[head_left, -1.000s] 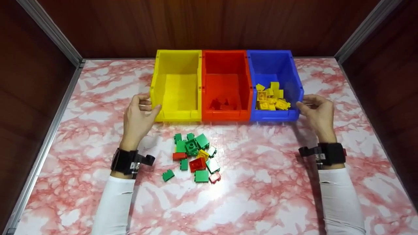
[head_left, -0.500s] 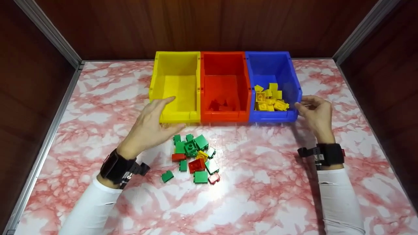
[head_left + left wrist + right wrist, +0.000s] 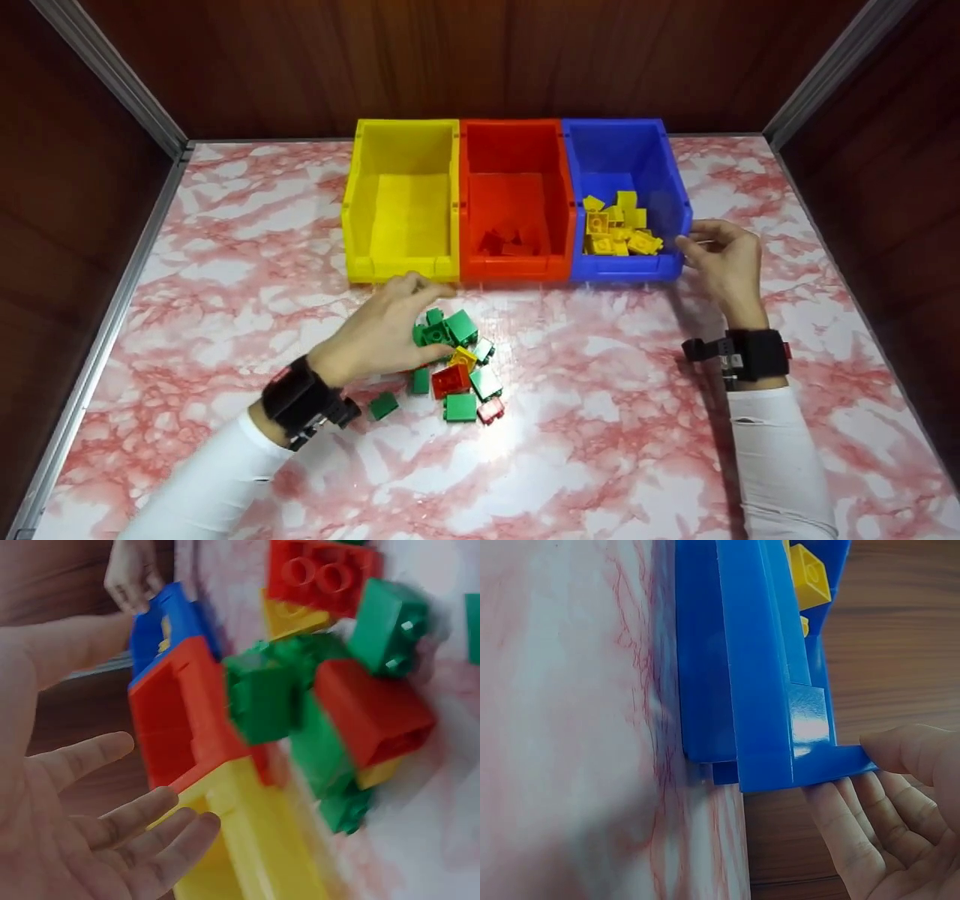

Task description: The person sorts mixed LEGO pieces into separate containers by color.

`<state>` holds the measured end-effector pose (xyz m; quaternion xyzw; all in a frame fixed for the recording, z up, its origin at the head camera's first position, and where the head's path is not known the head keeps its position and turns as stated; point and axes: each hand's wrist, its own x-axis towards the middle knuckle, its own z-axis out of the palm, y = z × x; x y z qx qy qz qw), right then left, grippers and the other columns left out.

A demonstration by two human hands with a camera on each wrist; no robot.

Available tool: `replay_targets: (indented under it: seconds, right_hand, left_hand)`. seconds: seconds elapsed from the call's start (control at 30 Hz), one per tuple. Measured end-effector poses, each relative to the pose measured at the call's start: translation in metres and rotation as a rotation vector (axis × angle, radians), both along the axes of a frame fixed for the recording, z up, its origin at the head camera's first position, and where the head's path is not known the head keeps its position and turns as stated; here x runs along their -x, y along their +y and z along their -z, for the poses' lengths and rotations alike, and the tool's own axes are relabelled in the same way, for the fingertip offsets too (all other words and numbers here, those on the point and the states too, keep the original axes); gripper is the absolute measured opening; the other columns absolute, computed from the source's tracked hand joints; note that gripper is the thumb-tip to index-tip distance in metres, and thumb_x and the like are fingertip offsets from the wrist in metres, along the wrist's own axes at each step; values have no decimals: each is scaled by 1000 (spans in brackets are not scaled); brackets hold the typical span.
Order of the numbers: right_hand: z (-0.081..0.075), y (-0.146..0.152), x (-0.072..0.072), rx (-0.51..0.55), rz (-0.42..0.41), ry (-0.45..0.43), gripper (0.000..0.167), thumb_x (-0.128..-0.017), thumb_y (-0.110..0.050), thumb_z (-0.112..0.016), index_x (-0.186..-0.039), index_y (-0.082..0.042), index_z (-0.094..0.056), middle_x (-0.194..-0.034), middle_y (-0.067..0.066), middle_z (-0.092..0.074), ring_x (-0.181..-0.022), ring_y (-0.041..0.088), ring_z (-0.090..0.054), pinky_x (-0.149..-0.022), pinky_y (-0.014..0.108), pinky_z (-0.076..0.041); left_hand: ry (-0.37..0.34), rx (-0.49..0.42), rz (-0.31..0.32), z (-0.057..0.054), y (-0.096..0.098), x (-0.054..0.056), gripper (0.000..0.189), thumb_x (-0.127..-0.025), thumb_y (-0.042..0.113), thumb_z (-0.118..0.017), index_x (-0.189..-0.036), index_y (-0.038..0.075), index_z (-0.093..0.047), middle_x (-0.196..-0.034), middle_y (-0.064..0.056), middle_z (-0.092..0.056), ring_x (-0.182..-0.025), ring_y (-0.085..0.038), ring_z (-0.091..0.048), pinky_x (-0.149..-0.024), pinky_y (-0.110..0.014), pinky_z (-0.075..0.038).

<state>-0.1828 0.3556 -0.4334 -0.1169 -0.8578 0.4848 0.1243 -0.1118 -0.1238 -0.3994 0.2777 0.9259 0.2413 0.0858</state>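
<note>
My left hand (image 3: 386,326) hovers over the near-left part of a pile of toy building bricks, mostly green (image 3: 461,326), with red (image 3: 451,381) and yellow (image 3: 463,358) ones among them. Its fingers are spread and hold nothing in the left wrist view. Some bricks are hidden beneath it. At the right, my right hand (image 3: 726,262) pinches the front side edge of the blue bin (image 3: 628,266), thumb on the rim and fingers outside, as the right wrist view shows. Several yellow bricks (image 3: 626,225) lie in that bin.
Left of the blue bin stand a red bin (image 3: 517,268) with a few red bricks (image 3: 514,244) and a yellow bin (image 3: 412,210), side by side. Wooden panels (image 3: 480,60) close off the back and sides of the marbled table (image 3: 600,450).
My left hand has let go of the yellow bin's side and moved right and towards me, over the bricks. The right hand stays on the blue bin.
</note>
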Motion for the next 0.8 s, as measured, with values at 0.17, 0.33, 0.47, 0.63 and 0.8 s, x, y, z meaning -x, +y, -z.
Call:
replay_targets:
  seconds: [0.17, 0.33, 0.47, 0.63, 0.8]
  right_hand:
    - [1, 0, 1, -10, 0, 22, 30, -94, -12, -79, -120, 1, -74, -83, -27, -67, -74, -2, -65, -68, 11, -56]
    - [1, -1, 2, -23, 2, 43, 31, -93, -13, -80, -119, 3, -74, -82, -28, -67, -73, -3, -65, -66, 11, -56]
    - [1, -1, 1, -28, 3, 37, 30, -94, -13, -79, -120, 1, -74, -84, -28, -67, -75, -2, -66, -67, 11, -56]
    - [0, -2, 0, -39, 0, 12, 31, -95, -15, -78, -122, 1, -73, -86, -26, -66, -78, -2, -66, -69, 11, -56]
    - [0, -1, 1, -43, 10, 5, 29, -95, -15, -78, -121, -1, -74, -85, -26, -66, -77, -2, -65, -69, 12, -57]
  left_hand:
    - [-30, 48, 25, 15, 10, 4, 44, -87, 22, -83, -128, 15, -70, -128, -10, -61, -119, -31, -56, -105, -50, -53]
    - [-25, 21, 66, 19, 15, 8, 21, -83, 3, -78, -103, 8, -74, -110, -11, -67, -98, -30, -59, -91, -45, -55]
    - [-63, -5, 65, 11, 15, 9, 19, -84, 2, -78, -102, 6, -75, -106, -10, -66, -93, -26, -57, -86, -39, -54]
    - [-143, -14, -11, -9, 7, 20, 28, -86, 2, -76, -113, 7, -75, -111, -9, -63, -94, -25, -58, -82, -35, -58]
    - [-125, -17, -76, -23, -3, 44, 26, -87, 6, -79, -113, 6, -74, -116, -12, -63, -102, -29, -62, -89, -40, -62]
